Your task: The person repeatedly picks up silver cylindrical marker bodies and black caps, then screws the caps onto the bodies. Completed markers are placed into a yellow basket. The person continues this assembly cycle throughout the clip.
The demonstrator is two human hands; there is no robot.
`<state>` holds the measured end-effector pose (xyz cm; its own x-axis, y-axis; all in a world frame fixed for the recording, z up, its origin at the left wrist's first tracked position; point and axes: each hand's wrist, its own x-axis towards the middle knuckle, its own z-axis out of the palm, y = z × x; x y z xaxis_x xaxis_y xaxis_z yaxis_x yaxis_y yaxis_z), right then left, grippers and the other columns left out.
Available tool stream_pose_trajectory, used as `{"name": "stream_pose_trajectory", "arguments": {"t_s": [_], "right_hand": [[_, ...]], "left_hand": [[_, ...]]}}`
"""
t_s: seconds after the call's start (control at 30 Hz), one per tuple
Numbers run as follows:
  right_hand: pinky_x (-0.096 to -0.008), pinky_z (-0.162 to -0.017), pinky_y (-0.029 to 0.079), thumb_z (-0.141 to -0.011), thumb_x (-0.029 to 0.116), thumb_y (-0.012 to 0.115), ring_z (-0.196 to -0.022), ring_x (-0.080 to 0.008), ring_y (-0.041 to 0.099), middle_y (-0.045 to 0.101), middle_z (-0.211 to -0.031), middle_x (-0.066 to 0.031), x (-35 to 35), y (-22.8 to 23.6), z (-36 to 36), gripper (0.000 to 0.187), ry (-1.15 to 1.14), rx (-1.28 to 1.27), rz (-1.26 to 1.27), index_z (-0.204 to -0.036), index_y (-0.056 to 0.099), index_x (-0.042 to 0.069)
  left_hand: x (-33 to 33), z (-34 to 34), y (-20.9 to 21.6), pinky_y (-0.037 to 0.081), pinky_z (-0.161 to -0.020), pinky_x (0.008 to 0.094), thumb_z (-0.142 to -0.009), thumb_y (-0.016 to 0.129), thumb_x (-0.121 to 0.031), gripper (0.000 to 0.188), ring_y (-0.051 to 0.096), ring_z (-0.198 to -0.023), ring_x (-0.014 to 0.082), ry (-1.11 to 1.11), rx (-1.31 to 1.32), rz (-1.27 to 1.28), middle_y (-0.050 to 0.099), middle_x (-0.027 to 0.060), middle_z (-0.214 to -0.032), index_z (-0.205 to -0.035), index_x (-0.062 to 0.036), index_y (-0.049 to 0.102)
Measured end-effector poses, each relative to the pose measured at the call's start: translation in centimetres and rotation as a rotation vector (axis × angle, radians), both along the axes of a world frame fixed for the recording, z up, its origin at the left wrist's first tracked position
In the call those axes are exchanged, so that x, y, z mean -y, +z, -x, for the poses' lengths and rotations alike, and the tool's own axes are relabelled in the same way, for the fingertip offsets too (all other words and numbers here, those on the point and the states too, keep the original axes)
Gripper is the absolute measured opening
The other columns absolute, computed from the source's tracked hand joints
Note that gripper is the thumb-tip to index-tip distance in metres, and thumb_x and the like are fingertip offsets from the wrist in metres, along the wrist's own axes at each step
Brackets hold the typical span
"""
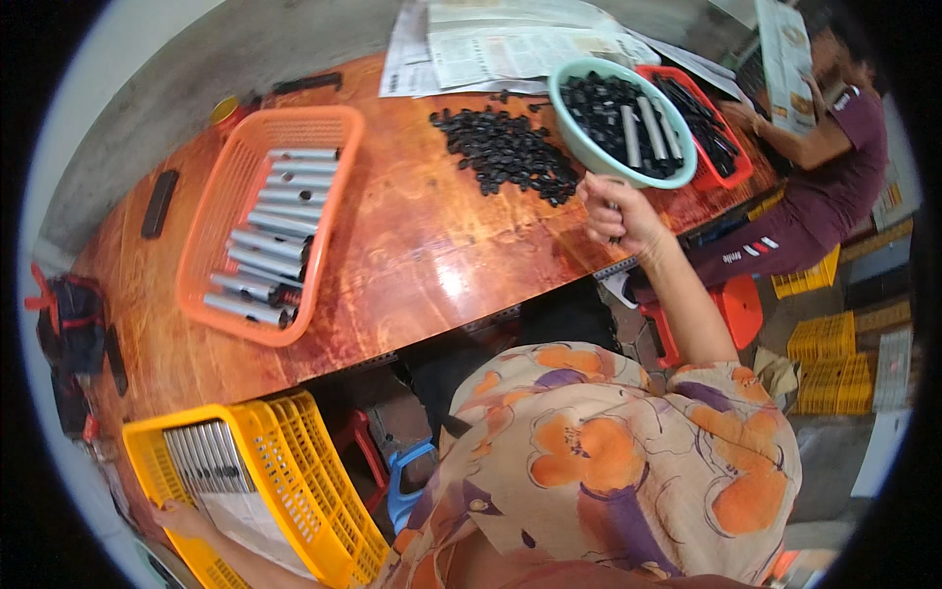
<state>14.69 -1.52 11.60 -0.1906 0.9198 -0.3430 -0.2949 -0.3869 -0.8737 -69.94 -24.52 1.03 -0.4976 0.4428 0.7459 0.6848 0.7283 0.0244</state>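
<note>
Right grip [620, 214] curls closed beside the bowl [581, 144]; whether it pinches anything, I cannot tell. Left grip [186, 518] is at the edge of the crate [319, 473], finger closure unclear; steadying that edge should keep the tubes [208, 456] inside from sliding.

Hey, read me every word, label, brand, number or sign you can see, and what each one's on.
Newspaper sheets on the table: print too small to read.
Paper sheet by the co-worker: print too blurred to read.
Co-worker's maroon sleeve and trouser leg: small white lettering, which I won't copy.
Yellow crate: none that I can make out.
</note>
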Motion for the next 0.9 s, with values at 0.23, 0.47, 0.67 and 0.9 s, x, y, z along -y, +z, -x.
{"name": "stream_pose_trajectory", "arguments": {"t_s": [0.23,0.47,0.67,0.9], "right_hand": [[-0.0375,-0.067,0.048,-0.072,0.046,0.069,-0.074,-0.0288,0.063,0.065,-0.081,-0.0186,-6.3,4.9,-8.9,0.05,-0.06,1.639,-0.152,-0.086,0.068,-0.002],[-0.039,-0.083,0.048,-0.068,0.044,0.071,-0.096,-0.0303,0.062,0.064,-0.101,-0.0195,-8.7,2.8,-11.3,0.054,0.189,1.982,0.09,-0.096,0.065,-0.002],[-0.0343,-0.057,0.047,-0.068,0.042,0.07,-0.056,-0.0239,0.06,0.06,-0.06,-0.0157,-7.8,2.7,-12.9,0.049,-0.12,1.554,-0.198,-0.069,0.064,-0.007],[-0.0315,-0.049,0.048,-0.072,0.035,0.071,-0.048,-0.0217,0.061,0.062,-0.059,-0.0133,-0.8,5.7,-0.1,0.038,0.084,1.058,-0.579,-0.08,0.067,-0.002]], "left_hand": [[-12.0,-20.6,15.4,0.049,-0.08,0.0308,-0.091,0.053,-0.014,0.03,0.057,-0.1,0.0258,-0.792,-0.027,-0.169,0.057,0.0154,-0.114,-0.118,0.0003,0.052],[-20.0,-45.6,13.7,0.052,-0.069,0.0316,-0.073,0.06,0.007,0.027,0.063,-0.082,0.0263,-1.572,-0.21,-0.015,0.062,0.0143,-0.102,-0.097,-0.0022,0.068],[-21.9,-61.3,11.4,0.05,-0.069,0.0289,-0.07,0.068,-0.002,0.039,0.061,-0.081,0.0252,-1.806,0.549,-0.042,0.06,0.0136,-0.098,-0.107,-0.0035,0.059],[-24.4,-69.8,10.2,0.044,-0.088,0.0291,-0.094,0.048,-0.016,0.037,0.051,-0.105,0.0169,-1.694,2.089,-0.198,0.05,0.012,-0.116,-0.127,-0.0045,0.035]]}}
